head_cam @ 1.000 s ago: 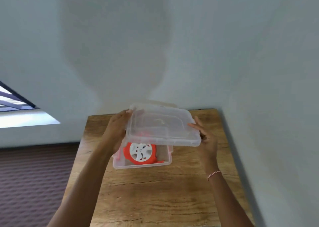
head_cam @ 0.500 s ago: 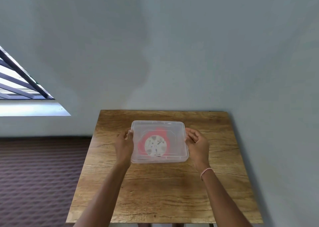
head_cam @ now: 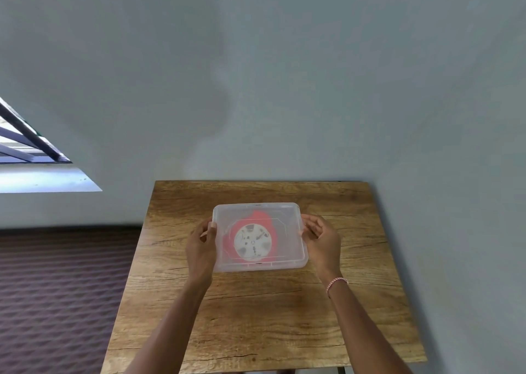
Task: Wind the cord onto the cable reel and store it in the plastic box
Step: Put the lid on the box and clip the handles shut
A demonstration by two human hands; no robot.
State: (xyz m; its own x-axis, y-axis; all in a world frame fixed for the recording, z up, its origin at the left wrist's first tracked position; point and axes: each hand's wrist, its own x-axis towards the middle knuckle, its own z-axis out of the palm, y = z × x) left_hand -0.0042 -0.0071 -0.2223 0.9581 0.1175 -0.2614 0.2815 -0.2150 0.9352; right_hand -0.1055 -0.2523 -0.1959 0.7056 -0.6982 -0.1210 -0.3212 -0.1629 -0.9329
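Note:
A clear plastic box (head_cam: pixel 289 255) stands in the middle of a wooden table (head_cam: pixel 256 316) with its translucent lid (head_cam: pixel 286 220) lying flat on top. Through the lid I see the orange cable reel (head_cam: pixel 252 241) with its white round face, lying flat inside. My left hand (head_cam: pixel 200 248) holds the box's left side, thumb on the lid's edge. At the right side, my right hand (head_cam: pixel 323 238) is cupped, its curled fingertips on the lid's edge. The cord itself is hidden under the lid.
The table stands against a grey wall (head_cam: pixel 284 89) at the back and on the right. A dark patterned floor (head_cam: pixel 57 288) lies to the left, and a barred window (head_cam: pixel 28 146) is at the far left.
The lid, held tilted above the open box a second ago, now lies flat on the box. Both hands came down with it and stay at its sides.

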